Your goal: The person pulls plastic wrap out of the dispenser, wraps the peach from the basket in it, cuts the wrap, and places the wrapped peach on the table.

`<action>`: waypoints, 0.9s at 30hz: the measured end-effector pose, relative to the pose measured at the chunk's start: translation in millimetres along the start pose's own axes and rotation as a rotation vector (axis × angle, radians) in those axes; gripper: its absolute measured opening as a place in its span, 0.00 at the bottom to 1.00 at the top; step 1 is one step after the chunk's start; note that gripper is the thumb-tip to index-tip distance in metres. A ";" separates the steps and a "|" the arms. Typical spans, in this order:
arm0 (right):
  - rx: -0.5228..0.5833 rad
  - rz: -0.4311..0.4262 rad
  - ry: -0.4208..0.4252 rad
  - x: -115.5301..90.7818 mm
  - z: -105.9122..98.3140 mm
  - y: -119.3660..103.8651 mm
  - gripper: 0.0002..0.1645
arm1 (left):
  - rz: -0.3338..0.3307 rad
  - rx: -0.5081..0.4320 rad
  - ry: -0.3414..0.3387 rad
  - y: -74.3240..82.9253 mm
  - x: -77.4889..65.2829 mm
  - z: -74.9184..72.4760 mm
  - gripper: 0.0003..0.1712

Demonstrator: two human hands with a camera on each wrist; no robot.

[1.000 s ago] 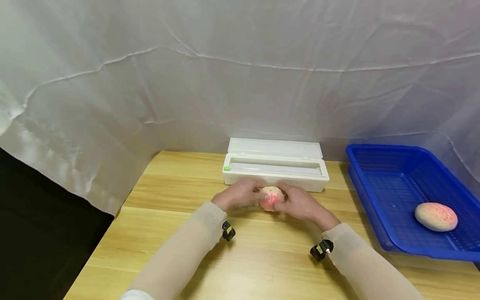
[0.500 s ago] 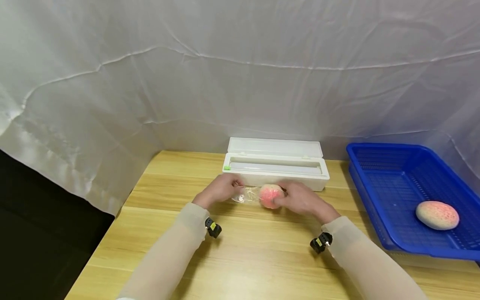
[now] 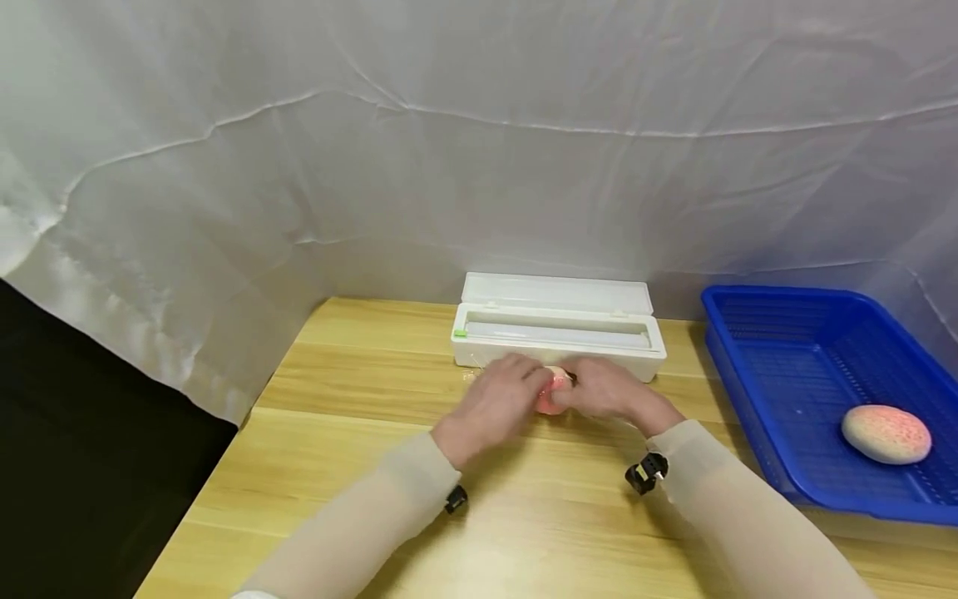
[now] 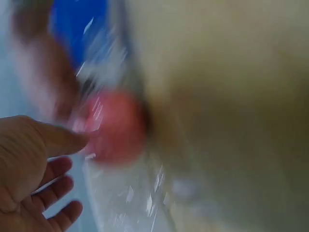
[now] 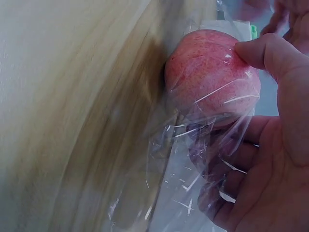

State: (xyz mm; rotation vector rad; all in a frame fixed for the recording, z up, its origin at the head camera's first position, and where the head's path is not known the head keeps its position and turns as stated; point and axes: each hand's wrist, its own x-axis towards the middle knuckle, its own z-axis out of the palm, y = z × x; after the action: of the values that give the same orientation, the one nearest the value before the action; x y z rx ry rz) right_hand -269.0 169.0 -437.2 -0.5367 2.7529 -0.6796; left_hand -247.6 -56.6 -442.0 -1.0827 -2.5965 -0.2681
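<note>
A pink and cream peach (image 3: 552,401) sits in front of the white box, with clear plastic film (image 5: 186,186) stretched over and trailing from it. My right hand (image 3: 604,389) grips the peach through the film; in the right wrist view the thumb (image 5: 260,50) presses on its side and the fingers curl beneath. My left hand (image 3: 500,398) is at the peach's left side. In the left wrist view, which is blurred, its outstretched digit (image 4: 63,141) reaches the peach and film while the other fingers (image 4: 55,191) are loosely bent, holding nothing visible.
Behind the hands stands a white cling film box (image 3: 557,356), its lid (image 3: 557,293) raised, a roll inside and a green tab at its left end. A blue plastic basket (image 3: 756,449) on the right holds a second peach (image 3: 886,434). A pale curtain hangs behind the wooden table (image 3: 359,399).
My left hand first moved left from the peach, exposing film beside it, and then came back rightward over the peach's left side. My right hand has kept its grip on the peach.
</note>
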 end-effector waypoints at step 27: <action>-0.403 -0.385 0.476 -23.3 30.8 -0.3 0.35 | -0.037 -0.083 -0.248 -3.6 37.9 7.0 0.24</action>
State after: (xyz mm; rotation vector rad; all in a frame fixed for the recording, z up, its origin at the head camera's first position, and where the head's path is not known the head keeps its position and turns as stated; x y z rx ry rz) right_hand -237.9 166.2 -459.9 -1.1443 3.2958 -0.3510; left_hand -276.9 -32.1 -435.2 -1.1635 -2.8497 -0.2678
